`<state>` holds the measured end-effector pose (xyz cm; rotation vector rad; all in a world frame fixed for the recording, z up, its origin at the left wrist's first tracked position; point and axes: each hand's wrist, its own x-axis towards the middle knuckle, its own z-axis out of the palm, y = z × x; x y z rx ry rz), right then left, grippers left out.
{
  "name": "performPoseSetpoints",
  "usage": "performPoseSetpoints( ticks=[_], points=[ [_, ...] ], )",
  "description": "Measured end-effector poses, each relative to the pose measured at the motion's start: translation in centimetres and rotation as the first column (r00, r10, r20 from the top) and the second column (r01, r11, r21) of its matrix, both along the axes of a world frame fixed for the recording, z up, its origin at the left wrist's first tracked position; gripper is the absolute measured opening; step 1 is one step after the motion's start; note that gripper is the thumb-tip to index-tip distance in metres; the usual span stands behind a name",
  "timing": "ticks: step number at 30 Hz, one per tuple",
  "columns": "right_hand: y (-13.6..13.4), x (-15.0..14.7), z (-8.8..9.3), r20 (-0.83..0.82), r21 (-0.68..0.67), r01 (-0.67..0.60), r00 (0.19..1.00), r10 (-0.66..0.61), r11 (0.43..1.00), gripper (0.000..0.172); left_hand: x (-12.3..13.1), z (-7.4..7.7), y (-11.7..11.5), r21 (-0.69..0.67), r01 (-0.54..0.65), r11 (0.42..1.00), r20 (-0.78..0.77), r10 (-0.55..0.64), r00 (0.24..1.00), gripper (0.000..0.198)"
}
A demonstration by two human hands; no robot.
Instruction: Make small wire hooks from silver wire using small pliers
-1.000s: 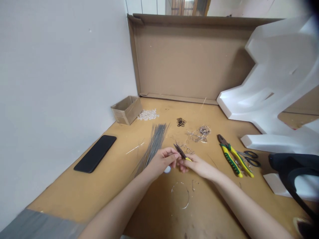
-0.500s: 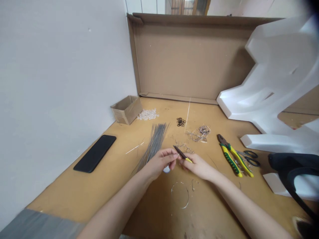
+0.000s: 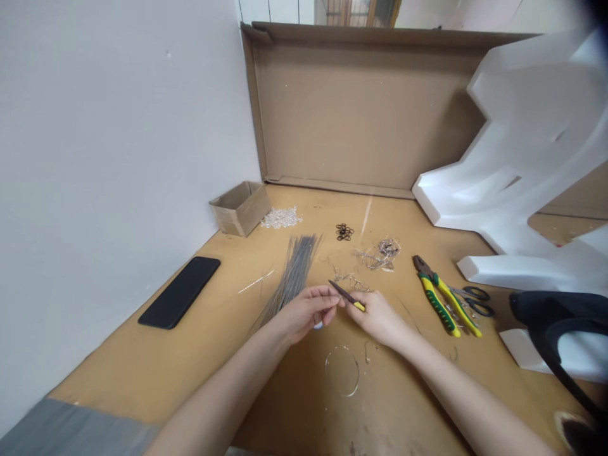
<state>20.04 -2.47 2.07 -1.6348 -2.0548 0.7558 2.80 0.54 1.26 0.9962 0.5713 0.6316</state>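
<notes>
My right hand (image 3: 375, 315) is closed around slim-jawed pliers (image 3: 346, 294) with dark jaws and yellow handles, their tip pointing up and to the left. Close beside it, my left hand (image 3: 316, 308) pinches with thumb and fingertips at the pliers; what lies in the pinch is too small to make out. A pale blurred streak (image 3: 367, 215) shows beyond the hands, perhaps a thin wire. Under my left fingers a small whitish round thing (image 3: 318, 325) peeks out, mostly hidden. A bundle of grey wires (image 3: 298, 266) lies just past my left hand, and bent wire pieces (image 3: 352, 280) lie beyond the pliers.
Larger pliers (image 3: 439, 297) and scissors (image 3: 477, 301) lie to the right, near white foam (image 3: 503, 271). Leftward are a phone (image 3: 180, 292), a small cardboard box (image 3: 242, 209) and clear bits (image 3: 282, 217). Black rings (image 3: 344, 232), tangled wire (image 3: 387, 250) and a wire loop (image 3: 357, 373) lie mid-table.
The pliers' tip has shifted slightly left, and the pale streak past the hands has moved right and become more blurred. Both hands stay almost in place.
</notes>
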Motion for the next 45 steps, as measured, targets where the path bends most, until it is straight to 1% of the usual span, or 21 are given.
performPoseSetpoints(
  ticks=[3, 6, 8, 10, 12, 13, 15, 16, 17, 18, 19, 20, 21, 24, 26, 27, 30, 34, 36, 41, 45],
  points=[
    [0.0, -0.3, -0.3, 0.072, 0.021, 0.056, 0.996, -0.058, 0.998, 0.035, 0.1, -0.1, 0.0, 0.018, -0.006, 1.000, -0.003, 0.006, 1.000, 0.018],
    [0.1, -0.5, -0.5, 0.143, 0.039, 0.101, 0.984, -0.105, 0.994, 0.031, 0.0, -0.1, 0.1, 0.060, -0.017, 0.998, -0.060, 0.021, 0.998, 0.021],
    [0.2, -0.5, -0.4, 0.169, 0.047, 0.119, 0.978, -0.125, 0.992, 0.030, 0.0, 0.1, 0.1, 0.160, -0.029, 0.987, -0.164, 0.056, 0.985, 0.024],
    [0.3, -0.5, -0.2, 0.186, 0.055, 0.140, 0.971, -0.148, 0.989, 0.034, 0.1, 0.4, -0.1, 0.310, -0.040, 0.950, -0.297, 0.137, 0.945, 0.026],
    [0.3, -0.4, 0.1, 0.205, 0.073, 0.171, 0.962, -0.182, 0.983, 0.038, 0.1, 0.7, -0.4, 0.486, -0.035, 0.873, -0.425, 0.272, 0.863, 0.024],
    [0.2, -0.4, 0.2, 0.214, 0.080, 0.182, 0.957, -0.195, 0.980, 0.039, 0.2, 0.8, -0.5, 0.579, -0.020, 0.815, -0.468, 0.352, 0.811, 0.023],
    [0.2, -0.3, 0.2, 0.216, 0.085, 0.192, 0.954, -0.206, 0.978, 0.039, 0.3, 0.9, -0.8, 0.741, 0.047, 0.669, -0.497, 0.500, 0.709, 0.020],
    [0.2, -0.3, 0.2, 0.205, 0.080, 0.192, 0.957, -0.204, 0.978, 0.039, 0.3, 0.9, -0.9, 0.793, 0.088, 0.603, -0.492, 0.549, 0.675, 0.020],
    [0.2, -0.2, 0.2, 0.180, 0.070, 0.185, 0.964, -0.195, 0.980, 0.038, 0.3, 0.9, -1.0, 0.823, 0.118, 0.555, -0.485, 0.579, 0.656, 0.021],
    [0.2, -0.1, 0.2, 0.138, 0.053, 0.173, 0.974, -0.178, 0.984, 0.038, 0.3, 0.9, -1.0, 0.838, 0.131, 0.530, -0.477, 0.593, 0.649, 0.022],
    [0.3, 0.0, 0.1, 0.074, 0.022, 0.150, 0.986, -0.151, 0.988, 0.036, 0.3, 0.8, -1.0, 0.839, 0.127, 0.529, -0.472, 0.593, 0.652, 0.023],
    [0.4, 0.1, 0.1, -0.014, -0.026, 0.112, 0.994, -0.113, 0.993, 0.035, 0.3, 0.7, -1.0, 0.830, 0.109, 0.547, -0.469, 0.579, 0.667, 0.024],
    [0.5, 0.2, 0.1, -0.122, -0.086, 0.057, 0.990, -0.068, 0.995, 0.033, 0.3, 0.6, -1.0, 0.811, 0.078, 0.580, -0.463, 0.554, 0.691, 0.025],
    [0.8, 0.5, 0.2, -0.423, -0.235, -0.142, 0.906, 0.030, 0.961, 0.030, 0.3, 0.5, -0.8, 0.680, -0.030, 0.732, -0.416, 0.419, 0.807, 0.024],
    [0.9, 0.6, 0.4, -0.508, -0.253, -0.216, 0.859, 0.060, 0.943, 0.028, 0.3, 0.6, -0.6, 0.548, -0.072, 0.833, -0.355, 0.309, 0.882, 0.025],
    [0.9, 0.7, 0.5, -0.523, -0.247, -0.235, 0.849, 0.075, 0.940, 0.027, 0.3, 0.6, -0.6, 0.484, -0.083, 0.871, -0.323, 0.266, 0.908, 0.026],
    [0.9, 0.8, 0.7, -0.542, -0.221, -0.274, 0.832, 0.115, 0.936, 0.022, 0.1, 0.7, -0.3, 0.329, -0.097, 0.939, -0.230, 0.180, 0.957, 0.027],
    [0.9, 0.9, 0.7, -0.528, -0.193, -0.283, 0.837, 0.143, 0.940, 0.018, -0.1, 0.5, 0.0, 0.131, -0.033, 0.991, -0.121, 0.049, 0.991, 0.025],
    [0.9, 0.9, 0.6, -0.509, -0.179, -0.263, 0.849, 0.139, 0.948, 0.018, -0.1, 0.4, -0.1, 0.088, -0.024, 0.996, -0.118, 0.034, 0.992, 0.025],
    [0.9, 0.8, 0.1, -0.532, -0.239, -0.229, 0.844, 0.070, 0.944, 0.024, 0.2, 0.7, -0.3, 0.181, -0.092, 0.979, -0.188, 0.126, 0.974, 0.027],
    [0.9, 0.8, -0.2, -0.496, -0.207, -0.191, 0.866, 0.065, 0.960, 0.025, 0.3, 0.9, -0.5, 0.235, -0.092, 0.968, -0.231, 0.148, 0.962, 0.028]
  ],
)
